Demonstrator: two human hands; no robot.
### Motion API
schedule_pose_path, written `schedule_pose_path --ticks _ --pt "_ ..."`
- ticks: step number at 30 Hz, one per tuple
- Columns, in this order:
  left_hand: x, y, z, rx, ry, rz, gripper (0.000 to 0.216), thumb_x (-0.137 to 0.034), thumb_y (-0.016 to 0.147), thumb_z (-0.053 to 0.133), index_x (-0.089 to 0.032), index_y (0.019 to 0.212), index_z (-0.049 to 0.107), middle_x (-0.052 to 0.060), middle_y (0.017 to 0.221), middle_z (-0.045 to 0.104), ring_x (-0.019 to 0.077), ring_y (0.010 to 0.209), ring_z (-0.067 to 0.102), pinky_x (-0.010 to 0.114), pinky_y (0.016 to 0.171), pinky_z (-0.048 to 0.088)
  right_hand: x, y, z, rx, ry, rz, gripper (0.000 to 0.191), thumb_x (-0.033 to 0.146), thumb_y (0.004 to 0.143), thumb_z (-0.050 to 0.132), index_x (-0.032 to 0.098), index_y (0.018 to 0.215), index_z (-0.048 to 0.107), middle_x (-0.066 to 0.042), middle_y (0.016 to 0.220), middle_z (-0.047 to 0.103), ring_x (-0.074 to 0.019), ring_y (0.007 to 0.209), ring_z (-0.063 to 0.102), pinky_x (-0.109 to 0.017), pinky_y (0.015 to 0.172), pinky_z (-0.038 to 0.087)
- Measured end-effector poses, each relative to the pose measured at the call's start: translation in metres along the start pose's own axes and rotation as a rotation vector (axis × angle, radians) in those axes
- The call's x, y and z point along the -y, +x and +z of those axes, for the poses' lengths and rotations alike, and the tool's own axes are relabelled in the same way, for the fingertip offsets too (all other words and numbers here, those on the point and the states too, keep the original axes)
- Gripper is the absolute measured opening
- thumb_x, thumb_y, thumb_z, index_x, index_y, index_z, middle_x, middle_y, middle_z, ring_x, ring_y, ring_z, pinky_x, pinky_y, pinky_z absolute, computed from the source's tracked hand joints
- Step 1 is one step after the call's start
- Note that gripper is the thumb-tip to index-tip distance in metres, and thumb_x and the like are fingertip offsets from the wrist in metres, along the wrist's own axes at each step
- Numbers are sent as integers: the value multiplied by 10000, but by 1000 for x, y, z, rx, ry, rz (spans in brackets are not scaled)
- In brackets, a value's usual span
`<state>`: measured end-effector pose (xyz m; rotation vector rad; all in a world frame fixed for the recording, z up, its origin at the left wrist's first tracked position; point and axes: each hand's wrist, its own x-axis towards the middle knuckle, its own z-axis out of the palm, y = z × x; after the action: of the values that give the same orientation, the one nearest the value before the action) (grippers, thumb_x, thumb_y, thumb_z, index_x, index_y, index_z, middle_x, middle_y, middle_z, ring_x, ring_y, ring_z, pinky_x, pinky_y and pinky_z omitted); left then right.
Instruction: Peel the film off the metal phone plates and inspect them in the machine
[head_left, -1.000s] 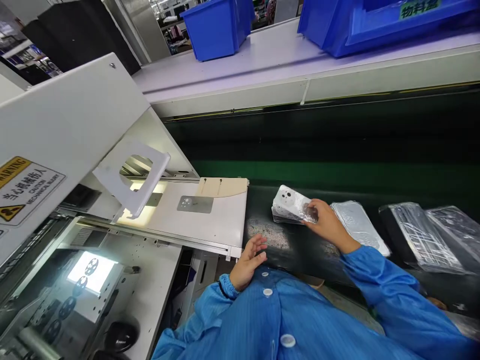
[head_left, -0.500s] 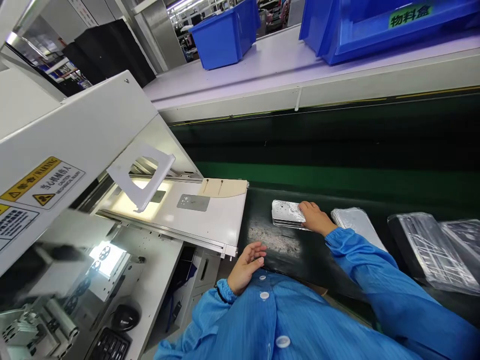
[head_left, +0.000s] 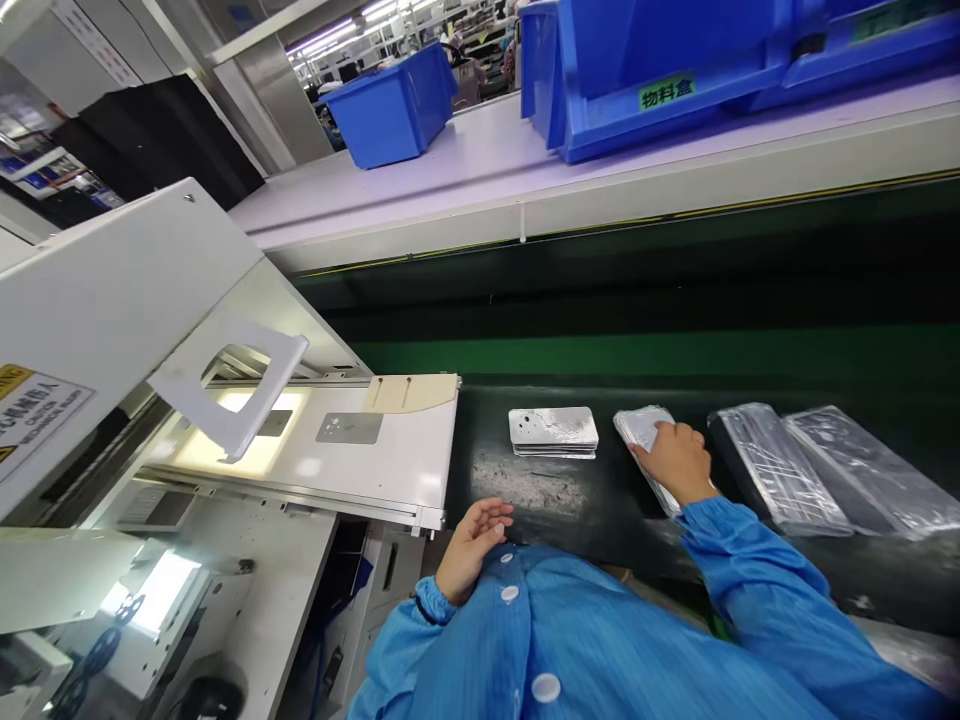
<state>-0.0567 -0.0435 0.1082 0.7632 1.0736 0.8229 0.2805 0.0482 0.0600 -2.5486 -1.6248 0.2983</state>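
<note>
My right hand is on a stack of thin silvery plates, with the thumb at its left side and the fingers curled over the top. Much of that stack is hidden under the hand. To its left, a neat stack of silvery phone-sized plates with small holes lies on the dark belt. My left hand hovers by my blue coat near the belt's front edge, fingers loosely bent and apart, with nothing in it. A single grey plate with holes lies on the white machine bed.
Right of my hand lie plastic-wrapped packs and another wrapped pack. The white machine stands left, with a lit panel in its bed. Blue bins line the shelf behind the dark belt.
My right hand has left the neat plate stack and moved right onto the neighbouring stack. The view has turned rightward. My left hand stays in much the same place.
</note>
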Motion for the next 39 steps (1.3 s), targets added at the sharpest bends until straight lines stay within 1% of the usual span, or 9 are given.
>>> schedule_pose_path --ticks 2,5,11,15,18,26,30,34,39 --pt "1 2 2 11 -1 -12 531 -432 648 779 -173 1074 597 128 1132 630 204 991 578 313 821 434 -17 -15 4 9 -38 118 562 458 771 581 83 1181 499 -269 1158 507 -425 1096 475 -508 808 431" --pt "2 4 5 32 10 -15 518 -429 636 789 -172 1048 608 125 1119 636 202 977 588 311 819 437 -30 -25 13 21 -13 155 600 450 722 645 142 1205 466 -265 1163 491 -432 1090 468 -510 782 412" --pt "3 7 7 63 26 6 483 -414 645 785 -182 1035 620 115 1106 645 199 958 599 333 847 441 -39 -17 21 12 97 214 719 538 647 697 184 1212 427 -296 1195 453 -475 1097 440 -552 792 364" --pt "5 7 5 69 28 11 480 -409 647 784 -180 1037 621 116 1111 643 205 969 596 340 858 440 -40 -14 16 33 124 253 858 511 559 776 193 1245 371 -301 1227 439 -473 1126 433 -547 822 362" --pt "5 5 4 61 25 14 490 -414 640 788 -180 1037 621 115 1107 644 199 966 596 335 857 442 -39 -14 9 56 132 266 938 499 559 783 188 1307 309 -286 1245 437 -451 1140 444 -521 836 379" --pt "3 1 2 59 50 9 460 -376 667 771 -182 1056 621 118 1120 645 207 985 599 343 865 445 -45 -15 7 162 133 338 904 592 608 731 54 1257 402 -331 1269 416 -437 1207 407 -446 852 404" --pt "3 1 3 73 54 8 457 -377 666 771 -181 1049 618 118 1115 647 208 979 599 342 859 443 -57 -10 5 190 198 408 912 583 629 727 47 1286 390 -329 1210 501 -418 1127 511 -434 785 415" --pt "4 2 3 83 48 5 468 -391 655 777 -182 1042 618 117 1111 648 207 977 599 338 859 440 -74 -6 -3 206 246 392 740 506 685 716 12 1192 503 -300 1111 588 -373 1031 572 -379 716 423" --pt "6 2 4 90 52 5 486 -407 649 779 -177 1043 610 114 1102 648 200 967 595 330 848 439 -93 -1 -9 105 221 384 472 465 764 645 27 939 654 -255 885 645 -328 825 605 -366 629 414"
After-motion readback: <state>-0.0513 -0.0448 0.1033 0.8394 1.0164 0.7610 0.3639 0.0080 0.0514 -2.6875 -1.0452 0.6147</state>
